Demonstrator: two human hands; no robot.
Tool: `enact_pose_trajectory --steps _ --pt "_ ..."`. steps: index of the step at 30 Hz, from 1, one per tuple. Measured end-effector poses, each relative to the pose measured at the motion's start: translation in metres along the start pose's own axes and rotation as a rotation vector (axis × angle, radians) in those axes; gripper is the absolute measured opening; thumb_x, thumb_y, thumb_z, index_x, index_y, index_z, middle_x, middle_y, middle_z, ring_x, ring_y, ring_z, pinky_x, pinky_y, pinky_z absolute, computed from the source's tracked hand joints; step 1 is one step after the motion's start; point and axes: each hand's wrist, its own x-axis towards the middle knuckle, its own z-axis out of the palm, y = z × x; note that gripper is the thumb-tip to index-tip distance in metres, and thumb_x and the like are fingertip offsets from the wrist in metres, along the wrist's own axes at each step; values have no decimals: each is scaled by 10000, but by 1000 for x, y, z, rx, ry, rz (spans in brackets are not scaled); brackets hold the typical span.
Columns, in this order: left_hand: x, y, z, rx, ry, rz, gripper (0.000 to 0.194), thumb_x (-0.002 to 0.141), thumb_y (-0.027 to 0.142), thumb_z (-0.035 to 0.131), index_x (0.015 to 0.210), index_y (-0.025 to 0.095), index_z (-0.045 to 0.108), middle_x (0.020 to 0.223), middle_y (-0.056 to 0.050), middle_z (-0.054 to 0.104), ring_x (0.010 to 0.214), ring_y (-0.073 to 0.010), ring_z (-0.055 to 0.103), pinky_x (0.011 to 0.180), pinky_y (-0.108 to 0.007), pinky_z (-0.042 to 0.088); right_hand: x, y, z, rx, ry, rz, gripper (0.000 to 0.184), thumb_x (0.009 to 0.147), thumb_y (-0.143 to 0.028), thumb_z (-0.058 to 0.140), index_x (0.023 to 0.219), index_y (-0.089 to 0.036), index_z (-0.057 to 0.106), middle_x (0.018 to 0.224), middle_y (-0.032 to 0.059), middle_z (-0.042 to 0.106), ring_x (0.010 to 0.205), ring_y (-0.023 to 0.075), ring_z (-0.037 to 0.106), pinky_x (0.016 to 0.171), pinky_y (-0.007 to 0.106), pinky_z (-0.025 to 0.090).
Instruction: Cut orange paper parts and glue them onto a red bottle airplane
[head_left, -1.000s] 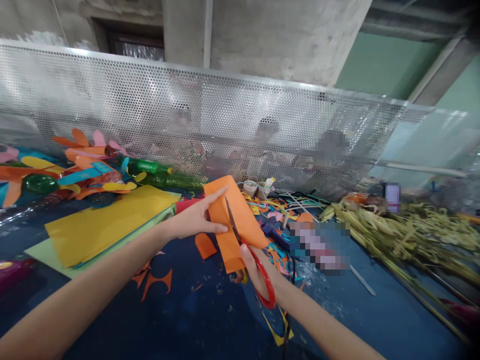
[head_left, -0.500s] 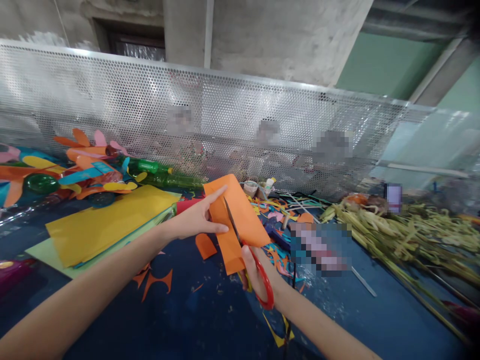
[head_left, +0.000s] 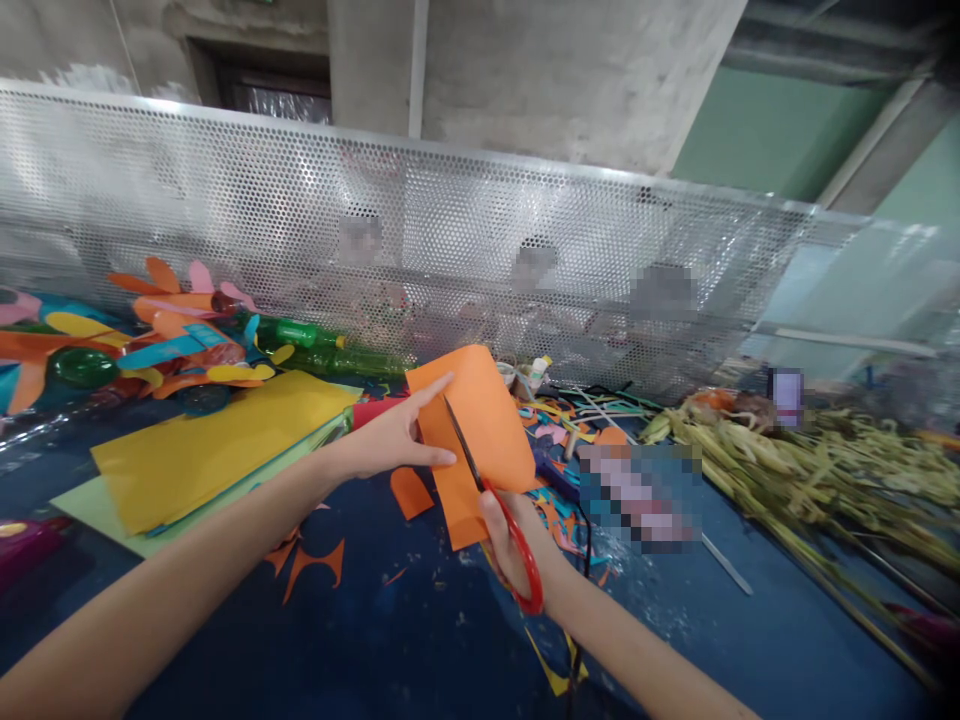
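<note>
A sheet of orange paper (head_left: 487, 420) is held up over the blue table in the head view. My left hand (head_left: 397, 430) grips its left side, thumb and index finger on the near face and the other fingers hidden. Scissors (head_left: 531, 570) with a red handle loop are in my right hand (head_left: 517, 535), and a bit of yellow shows on the lower handle. One dark blade lies across the paper between my two hands, along a cut that divides a left strip from the larger right part. The far blade is hidden behind the paper.
Yellow and green paper sheets (head_left: 225, 440) lie at left, below bottle crafts with coloured paper petals (head_left: 180, 330). Paper scraps (head_left: 319, 565) are scattered about. A blue glue gun (head_left: 555, 472) with a black cord and dried husks (head_left: 735, 450) lie at right. A perforated screen (head_left: 465, 220) stands behind.
The scissor blades have closed further along the cut, and the handle loop has shifted slightly left. The right part of the orange paper now bulges and curls more. My left hand stays put.
</note>
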Motion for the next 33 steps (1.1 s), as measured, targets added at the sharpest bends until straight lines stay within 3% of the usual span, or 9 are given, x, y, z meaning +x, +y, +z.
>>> enact_pose_trajectory --steps 3,7,10,13,21,25,29,33 --pt "0 0 0 -9 -1 6 1025 652 180 725 1407 340 50 1265 -68 528 1133 -269 514 955 -459 397 1 0 0 -9 -4 64 482 885 -540 266 681 -213 555 548 36 577 652 219 609 655 325 501" --pt "1 -2 -1 -18 4 6 1024 645 172 725 1406 344 62 1322 -74 476 1173 -284 477 957 -466 396 0 4 0 18 -93 209 483 865 -577 267 643 -211 490 463 8 495 440 182 558 434 287 475" --pt "3 -5 -1 -61 -7 29 1036 640 156 722 1405 346 49 1364 -75 427 1199 -279 453 959 -459 397 -2 7 0 55 -138 284 492 861 -589 261 625 -208 464 452 -1 479 375 159 543 366 251 449" --pt "5 -8 -3 -69 -5 74 1044 637 139 718 1405 344 41 1418 -67 342 1241 -264 402 987 -439 374 -2 10 0 31 -128 292 525 871 -585 230 589 -203 455 456 10 496 400 160 576 392 239 453" --pt "8 -17 -12 61 15 79 1041 646 176 722 1414 296 30 1353 -100 436 1222 -278 424 978 -441 381 1 15 -3 -57 -148 231 568 896 -549 192 511 -206 431 439 18 530 427 141 556 481 242 444" --pt "11 -27 -10 82 51 105 1065 648 217 731 1414 291 -5 1302 -104 492 1178 -280 475 954 -444 407 1 13 3 131 -93 341 552 871 -589 231 528 -211 440 429 8 502 409 141 536 481 255 463" --pt "14 -34 -3 170 165 177 1067 645 273 730 1417 265 -6 1316 -103 472 1175 -296 470 975 -475 378 2 11 10 383 -17 537 536 826 -659 236 601 -220 443 440 -12 481 359 144 505 415 270 459" --pt "15 -40 -2 235 216 174 1065 629 289 735 1420 251 23 1277 -102 511 1147 -315 487 971 -495 375 4 17 9 253 -53 522 564 811 -676 258 557 -211 451 442 1 494 400 145 533 465 267 475"
